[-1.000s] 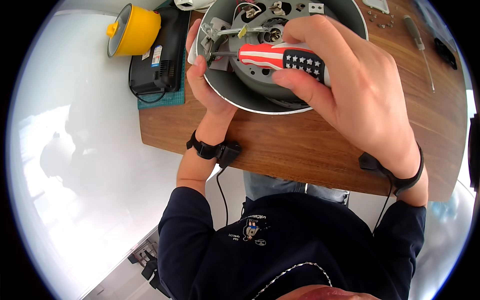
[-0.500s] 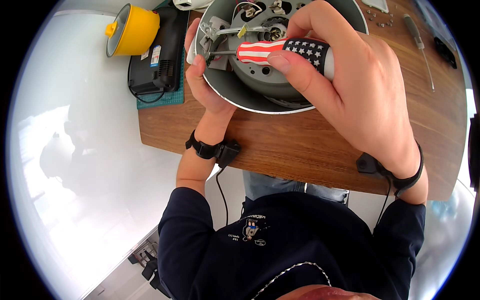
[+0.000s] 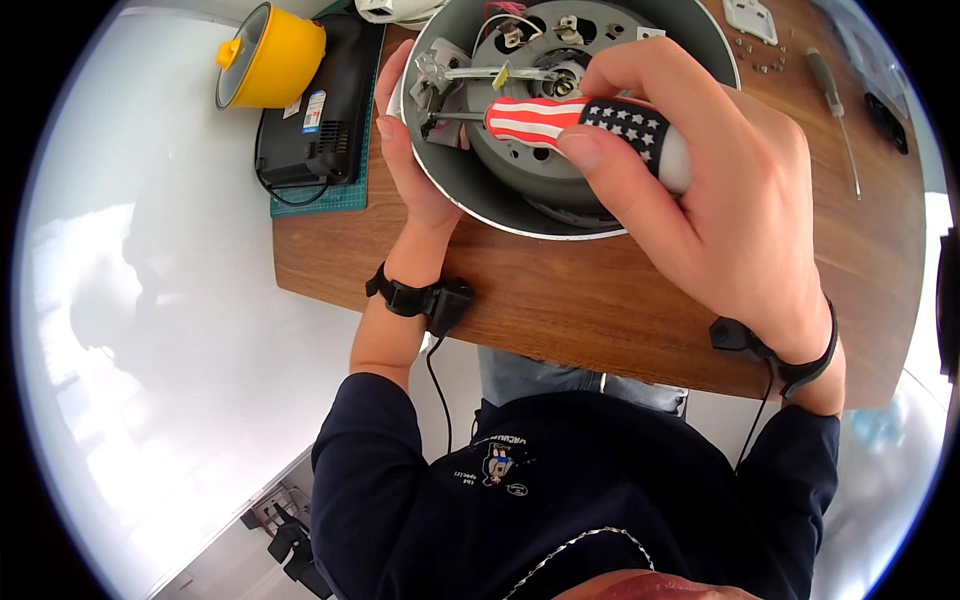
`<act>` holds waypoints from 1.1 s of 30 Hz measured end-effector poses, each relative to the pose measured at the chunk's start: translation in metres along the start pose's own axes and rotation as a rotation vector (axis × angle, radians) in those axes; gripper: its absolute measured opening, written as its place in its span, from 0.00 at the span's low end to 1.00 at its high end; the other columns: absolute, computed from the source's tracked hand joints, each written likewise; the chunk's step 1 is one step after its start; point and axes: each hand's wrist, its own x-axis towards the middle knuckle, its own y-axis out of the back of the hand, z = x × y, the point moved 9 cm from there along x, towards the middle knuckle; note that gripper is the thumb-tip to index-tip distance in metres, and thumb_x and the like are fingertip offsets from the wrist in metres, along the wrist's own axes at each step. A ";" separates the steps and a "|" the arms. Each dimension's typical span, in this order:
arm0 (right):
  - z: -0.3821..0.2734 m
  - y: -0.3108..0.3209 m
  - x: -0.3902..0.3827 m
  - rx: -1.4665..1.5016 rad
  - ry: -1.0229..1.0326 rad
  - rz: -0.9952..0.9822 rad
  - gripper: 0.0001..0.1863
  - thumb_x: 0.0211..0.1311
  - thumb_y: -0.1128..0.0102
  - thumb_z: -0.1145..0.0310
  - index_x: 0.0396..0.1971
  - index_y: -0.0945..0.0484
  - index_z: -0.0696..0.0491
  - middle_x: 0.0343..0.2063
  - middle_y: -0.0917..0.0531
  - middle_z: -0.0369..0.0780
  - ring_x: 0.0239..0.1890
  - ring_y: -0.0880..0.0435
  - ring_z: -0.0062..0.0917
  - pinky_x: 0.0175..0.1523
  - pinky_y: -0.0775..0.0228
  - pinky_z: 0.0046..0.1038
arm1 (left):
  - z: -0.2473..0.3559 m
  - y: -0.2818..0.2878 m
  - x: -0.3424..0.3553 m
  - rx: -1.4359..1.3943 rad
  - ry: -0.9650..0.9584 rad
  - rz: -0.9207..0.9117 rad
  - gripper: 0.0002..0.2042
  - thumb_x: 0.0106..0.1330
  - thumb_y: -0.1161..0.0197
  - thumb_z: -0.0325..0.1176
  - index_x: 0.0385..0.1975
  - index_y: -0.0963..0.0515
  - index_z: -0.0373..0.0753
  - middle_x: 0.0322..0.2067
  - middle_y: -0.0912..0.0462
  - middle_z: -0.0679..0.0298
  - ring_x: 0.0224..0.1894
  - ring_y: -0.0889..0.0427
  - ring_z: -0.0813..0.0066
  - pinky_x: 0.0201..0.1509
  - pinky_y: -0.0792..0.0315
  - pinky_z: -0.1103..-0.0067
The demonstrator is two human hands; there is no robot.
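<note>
My right hand (image 3: 725,210) is closed round a screwdriver with a red-and-white striped, star-patterned handle (image 3: 530,123). Its shaft (image 3: 460,117) reaches left to small metal parts and a bracket (image 3: 432,72) inside a round grey metal housing (image 3: 485,205). My left hand (image 3: 420,185) grips that housing's left side, thumb and fingers on the outside of the wall and rim. Within the housing are a grey disc with holes (image 3: 535,35), wires (image 3: 505,15) and a bar with a yellow tag (image 3: 500,75). The screwdriver tip is too small to make out clearly.
On the wooden table (image 3: 560,300): a yellow pot (image 3: 280,65), a black appliance (image 3: 310,150) on a green mat (image 3: 300,200), a white plate (image 3: 750,20), several screws (image 3: 760,55), another screwdriver (image 3: 830,85), a black object (image 3: 885,125) and a plastic bag (image 3: 855,40).
The housing and both hands appear slightly lower in the view, along with some table items. The screwdriver handle and right hand sit a little further right and down, the grip still closed.
</note>
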 end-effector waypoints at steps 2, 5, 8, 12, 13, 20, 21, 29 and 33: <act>-0.002 0.006 0.001 -0.024 -0.021 -0.015 0.10 0.63 0.31 0.69 0.41 0.19 0.56 0.29 0.14 0.40 0.28 0.15 0.28 0.36 0.25 0.22 | 0.000 0.002 0.001 0.018 0.009 -0.001 0.42 0.73 0.54 0.69 0.73 0.43 0.38 0.67 0.31 0.54 0.67 0.28 0.62 0.70 0.30 0.64; 0.001 0.012 0.000 0.013 -0.045 -0.012 0.09 0.64 0.33 0.71 0.41 0.18 0.58 0.29 0.14 0.38 0.28 0.17 0.22 0.36 0.26 0.20 | 0.000 0.007 0.001 0.070 0.005 0.003 0.45 0.71 0.54 0.72 0.72 0.43 0.37 0.67 0.32 0.53 0.67 0.28 0.62 0.69 0.29 0.65; 0.004 0.015 0.001 0.050 -0.025 0.034 0.09 0.65 0.34 0.71 0.42 0.19 0.59 0.30 0.14 0.38 0.28 0.17 0.20 0.36 0.26 0.20 | 0.001 0.008 0.003 0.100 0.010 0.014 0.47 0.68 0.54 0.74 0.71 0.43 0.36 0.67 0.32 0.53 0.67 0.28 0.62 0.69 0.29 0.65; 0.010 0.012 -0.003 0.051 0.043 0.170 0.09 0.66 0.35 0.71 0.42 0.19 0.60 0.32 0.14 0.38 0.30 0.17 0.20 0.38 0.26 0.19 | 0.000 0.009 0.002 0.087 0.014 0.066 0.49 0.66 0.52 0.76 0.69 0.43 0.35 0.64 0.31 0.53 0.65 0.27 0.62 0.68 0.28 0.65; 0.010 0.010 -0.004 0.058 0.053 0.143 0.10 0.66 0.35 0.71 0.43 0.19 0.60 0.33 0.14 0.38 0.31 0.16 0.20 0.39 0.26 0.19 | 0.000 0.008 0.002 0.100 0.022 0.056 0.49 0.65 0.51 0.77 0.68 0.42 0.35 0.64 0.30 0.53 0.64 0.27 0.63 0.68 0.28 0.65; 0.018 0.010 -0.009 0.081 0.034 0.111 0.12 0.69 0.37 0.69 0.45 0.20 0.61 0.37 0.13 0.39 0.36 0.16 0.19 0.45 0.25 0.20 | 0.002 0.016 0.003 0.140 0.017 0.036 0.49 0.62 0.49 0.79 0.64 0.41 0.35 0.60 0.29 0.54 0.62 0.26 0.65 0.67 0.28 0.65; 0.019 0.011 -0.011 0.072 0.039 0.139 0.12 0.70 0.38 0.68 0.46 0.20 0.61 0.37 0.13 0.39 0.37 0.16 0.19 0.45 0.25 0.20 | 0.000 0.016 0.003 0.132 0.013 0.040 0.49 0.62 0.49 0.79 0.64 0.41 0.35 0.60 0.29 0.54 0.62 0.26 0.65 0.67 0.28 0.65; 0.020 0.011 -0.012 0.127 0.028 0.188 0.19 0.75 0.44 0.62 0.51 0.25 0.64 0.41 0.14 0.45 0.40 0.17 0.21 0.48 0.26 0.20 | -0.003 0.020 -0.001 0.164 -0.063 0.049 0.53 0.58 0.54 0.82 0.66 0.45 0.37 0.62 0.34 0.57 0.65 0.30 0.66 0.69 0.31 0.65; 0.018 0.011 -0.012 0.129 0.026 0.199 0.19 0.76 0.44 0.61 0.51 0.25 0.64 0.42 0.14 0.45 0.41 0.16 0.21 0.48 0.26 0.21 | -0.004 0.019 -0.001 0.204 -0.065 0.002 0.55 0.56 0.58 0.84 0.68 0.48 0.37 0.63 0.35 0.57 0.66 0.31 0.66 0.70 0.32 0.65</act>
